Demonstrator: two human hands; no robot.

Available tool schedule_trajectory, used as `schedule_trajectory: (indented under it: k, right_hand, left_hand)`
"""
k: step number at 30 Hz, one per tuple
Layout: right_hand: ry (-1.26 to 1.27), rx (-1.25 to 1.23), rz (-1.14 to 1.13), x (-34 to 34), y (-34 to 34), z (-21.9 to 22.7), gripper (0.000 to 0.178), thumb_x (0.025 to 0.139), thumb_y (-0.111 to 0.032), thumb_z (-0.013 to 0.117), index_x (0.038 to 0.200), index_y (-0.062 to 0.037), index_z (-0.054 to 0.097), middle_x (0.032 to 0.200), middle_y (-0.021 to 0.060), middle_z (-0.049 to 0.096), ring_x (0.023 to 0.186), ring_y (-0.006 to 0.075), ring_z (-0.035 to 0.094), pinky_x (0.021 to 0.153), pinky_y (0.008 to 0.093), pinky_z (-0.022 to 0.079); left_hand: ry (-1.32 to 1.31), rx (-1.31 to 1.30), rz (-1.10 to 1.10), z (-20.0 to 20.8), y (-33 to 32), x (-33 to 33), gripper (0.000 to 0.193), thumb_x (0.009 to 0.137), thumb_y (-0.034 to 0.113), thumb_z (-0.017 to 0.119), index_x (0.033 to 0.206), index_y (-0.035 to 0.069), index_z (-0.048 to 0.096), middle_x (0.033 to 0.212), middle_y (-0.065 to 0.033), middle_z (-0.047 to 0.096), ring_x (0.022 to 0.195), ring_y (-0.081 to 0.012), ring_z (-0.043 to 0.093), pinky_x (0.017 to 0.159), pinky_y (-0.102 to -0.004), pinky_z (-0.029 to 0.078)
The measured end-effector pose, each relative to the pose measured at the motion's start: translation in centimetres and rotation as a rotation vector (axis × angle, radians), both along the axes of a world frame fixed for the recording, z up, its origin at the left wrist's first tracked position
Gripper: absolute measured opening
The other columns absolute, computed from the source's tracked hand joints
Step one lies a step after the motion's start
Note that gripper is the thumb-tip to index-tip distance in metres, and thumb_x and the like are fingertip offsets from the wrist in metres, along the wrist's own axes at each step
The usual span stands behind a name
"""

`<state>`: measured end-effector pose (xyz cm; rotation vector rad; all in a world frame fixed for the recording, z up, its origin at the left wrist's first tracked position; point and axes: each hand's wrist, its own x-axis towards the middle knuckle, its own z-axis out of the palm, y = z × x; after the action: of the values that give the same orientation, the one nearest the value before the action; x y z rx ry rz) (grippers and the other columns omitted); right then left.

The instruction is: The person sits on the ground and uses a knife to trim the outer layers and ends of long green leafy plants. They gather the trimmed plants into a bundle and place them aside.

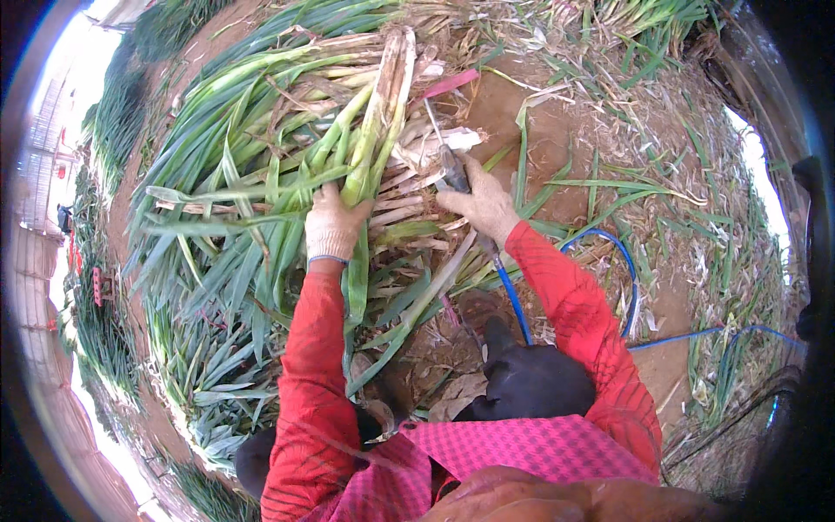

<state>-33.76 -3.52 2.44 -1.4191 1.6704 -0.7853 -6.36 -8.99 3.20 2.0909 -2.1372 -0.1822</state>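
Note:
My gloved left hand (337, 223) is closed around the leafy part of a few thick green onions (389, 109). Their pale lower ends point away from me, with brown, dry outer skin on them. In my gloved right hand (484, 199) is an air blow gun (453, 169), its thin metal nozzle slanting up and left beside the stalks. A blue hose (513, 300) runs from the gun's lower end back toward me. Beneath both hands lies a big heap of green onions (261, 130), leaves to the left and white ends to the right.
A pink-red strip (450, 84) lies by the white ends. Peeled skins and loose leaves litter the brown soil (670, 296) on the right, where more blue hose (632, 270) loops. Further onion piles (217, 383) line the left. My dark-clad knee (539, 383) is close below.

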Motion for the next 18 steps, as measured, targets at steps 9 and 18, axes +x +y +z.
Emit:
schedule_trajectory:
  k: [9,18]
  right_hand:
    - [0.085,0.080,0.242,3.6,3.3,-0.2,0.095,0.076,-0.036,0.075,0.151,-0.0019,0.028,0.117,0.0294,0.065,0.109,0.0442,0.065,0.098,0.0490,0.051]
    - [0.274,-0.209,0.348,2.4,4.6,-0.2,0.090,0.079,-0.021,0.076,0.154,-0.0107,0.029,0.120,0.0259,0.063,0.109,0.0431,0.063,0.096,0.0485,0.051]
  left_hand:
    - [1.240,0.319,0.054,1.7,4.9,-8.8,0.041,0.092,0.030,0.068,0.117,-0.003,0.066,0.095,-0.0081,0.070,0.084,-0.0164,0.064,0.079,-0.0306,0.052]
    - [1.125,0.157,0.114,-0.5,3.5,-7.0,0.035,0.092,0.025,0.067,0.117,-0.001,0.066,0.094,-0.0117,0.071,0.083,-0.0213,0.066,0.078,-0.0338,0.053]
